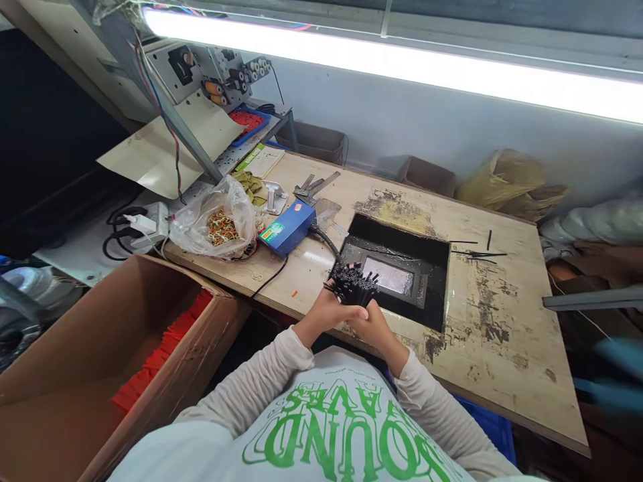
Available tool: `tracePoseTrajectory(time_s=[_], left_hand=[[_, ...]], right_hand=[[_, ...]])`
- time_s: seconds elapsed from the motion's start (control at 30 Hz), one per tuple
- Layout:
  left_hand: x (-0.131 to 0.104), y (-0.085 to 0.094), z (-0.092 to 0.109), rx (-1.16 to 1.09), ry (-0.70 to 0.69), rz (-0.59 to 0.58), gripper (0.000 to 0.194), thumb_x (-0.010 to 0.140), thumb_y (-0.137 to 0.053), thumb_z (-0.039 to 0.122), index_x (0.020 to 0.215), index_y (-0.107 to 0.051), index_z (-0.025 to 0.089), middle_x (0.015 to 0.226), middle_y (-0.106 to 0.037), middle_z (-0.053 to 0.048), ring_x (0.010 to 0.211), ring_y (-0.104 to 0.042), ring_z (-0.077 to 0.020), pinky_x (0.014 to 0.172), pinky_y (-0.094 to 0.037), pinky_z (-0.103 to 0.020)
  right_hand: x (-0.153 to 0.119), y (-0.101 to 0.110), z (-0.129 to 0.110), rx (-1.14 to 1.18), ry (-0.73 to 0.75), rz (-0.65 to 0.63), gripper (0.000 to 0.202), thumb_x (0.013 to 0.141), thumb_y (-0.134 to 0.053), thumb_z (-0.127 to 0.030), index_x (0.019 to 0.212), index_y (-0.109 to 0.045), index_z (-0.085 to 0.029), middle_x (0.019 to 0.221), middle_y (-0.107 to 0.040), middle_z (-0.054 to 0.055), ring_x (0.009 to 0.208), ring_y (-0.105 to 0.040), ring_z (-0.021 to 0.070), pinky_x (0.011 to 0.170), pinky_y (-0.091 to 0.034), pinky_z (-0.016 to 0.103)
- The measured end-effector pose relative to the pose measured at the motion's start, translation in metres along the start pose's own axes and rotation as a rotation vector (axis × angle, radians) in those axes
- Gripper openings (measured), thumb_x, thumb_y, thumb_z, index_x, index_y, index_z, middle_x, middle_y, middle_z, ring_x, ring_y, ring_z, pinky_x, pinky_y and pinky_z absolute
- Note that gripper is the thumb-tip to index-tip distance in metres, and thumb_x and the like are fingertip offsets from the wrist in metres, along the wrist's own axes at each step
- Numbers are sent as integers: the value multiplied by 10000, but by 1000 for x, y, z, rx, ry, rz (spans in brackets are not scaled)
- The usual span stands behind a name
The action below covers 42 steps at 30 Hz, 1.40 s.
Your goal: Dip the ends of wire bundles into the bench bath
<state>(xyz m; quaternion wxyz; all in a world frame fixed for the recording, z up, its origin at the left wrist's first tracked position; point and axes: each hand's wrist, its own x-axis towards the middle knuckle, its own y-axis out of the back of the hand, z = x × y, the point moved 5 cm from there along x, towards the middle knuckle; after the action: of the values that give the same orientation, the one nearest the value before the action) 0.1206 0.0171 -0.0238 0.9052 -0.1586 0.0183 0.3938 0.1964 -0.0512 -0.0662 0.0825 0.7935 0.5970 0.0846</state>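
A thick bundle of thin black tubes (353, 284) stands up between my two hands, their cut ends facing up. My left hand (329, 309) wraps the bundle from the left, thumb laid across its front. From the right, my right hand (372, 323) closes round the lower part, its fingers mostly hidden. Just beyond the hands lies a black-walled recess (436, 281) in the table, with a small metal-framed pot of shiny solder-like surface (389, 276) in it. A few loose black tubes (486, 254) lie right of the recess.
On the wooden table (512, 301) are a blue box (289, 227) with a cable, a plastic bag of small coloured wire pieces (221, 224) and a caliper (315, 185). A cardboard box (75, 335) with red pieces (161, 355) stands left. A lamp (376, 53) hangs overhead.
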Motion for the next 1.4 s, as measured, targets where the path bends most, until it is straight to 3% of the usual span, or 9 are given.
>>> tracePoseTrajectory(time_s=[0.13,0.23,0.47,0.63,0.8,0.9,1.03,1.2,1.4], left_hand=[[-3,-7,-6,-45,30,86,677,374,-929,250,1002,-701,139,1063,-725,-118,1069,-642,-313,1046,-430,-468],[-5,-10,-7,-113,60,91,599,468,-904,288,1006,-687,139,1017,-738,-111,997,-672,-281,992,-478,-456],[-11,-10,-1,-106,73,7,407,611,-832,344,945,-704,151,964,-756,-93,1000,-682,-268,1005,-472,-460],[-15,-5,-2,-170,76,10,409,638,-821,355,974,-702,156,970,-757,-85,997,-686,-264,985,-477,-443],[-18,-5,-5,-187,73,-41,425,677,-799,384,1018,-694,152,905,-758,-82,905,-702,-246,925,-503,-418],[-20,-9,-2,-162,90,-18,464,654,-816,397,1030,-697,152,893,-755,-78,911,-698,-247,910,-511,-405],[-22,-16,1,-115,117,-68,466,654,-813,409,1029,-713,150,919,-753,-86,945,-689,-269,917,-512,-416],[-24,-12,0,-95,94,-27,386,641,-815,386,939,-739,152,901,-743,-63,930,-671,-246,915,-510,-387],[-28,-10,-3,-177,136,-18,361,643,-816,373,914,-737,147,801,-727,-37,797,-669,-193,815,-534,-341]], right_hand=[[1,0,-4,-88,46,74,223,753,-541,-246,930,-658,-178,945,-700,73,862,-612,227,820,-517,355],[-2,-1,-7,-159,51,117,271,745,-574,-234,997,-659,-183,1010,-698,101,915,-617,254,853,-511,389],[-11,1,-13,-243,54,74,284,736,-610,-220,1008,-668,-161,1051,-695,125,999,-623,296,899,-489,440],[-15,38,-28,-239,80,-116,408,745,-727,-380,1098,-646,-191,1060,-704,92,945,-655,272,857,-503,396],[-14,76,-51,-221,108,138,290,816,-681,-471,927,-626,-209,892,-670,58,844,-632,219,801,-501,358],[-9,71,-66,-201,164,175,338,811,-684,-491,1006,-623,-223,994,-648,77,943,-609,233,850,-495,375],[-1,60,-75,-158,221,128,342,818,-676,-490,1029,-643,-224,1070,-622,92,1017,-585,239,896,-483,387],[2,57,-71,-50,225,92,199,862,-645,-386,967,-678,-220,1045,-622,87,979,-595,220,866,-500,377],[0,55,-60,58,188,56,189,873,-642,-346,1018,-708,-245,1082,-612,92,946,-603,223,796,-538,390]])
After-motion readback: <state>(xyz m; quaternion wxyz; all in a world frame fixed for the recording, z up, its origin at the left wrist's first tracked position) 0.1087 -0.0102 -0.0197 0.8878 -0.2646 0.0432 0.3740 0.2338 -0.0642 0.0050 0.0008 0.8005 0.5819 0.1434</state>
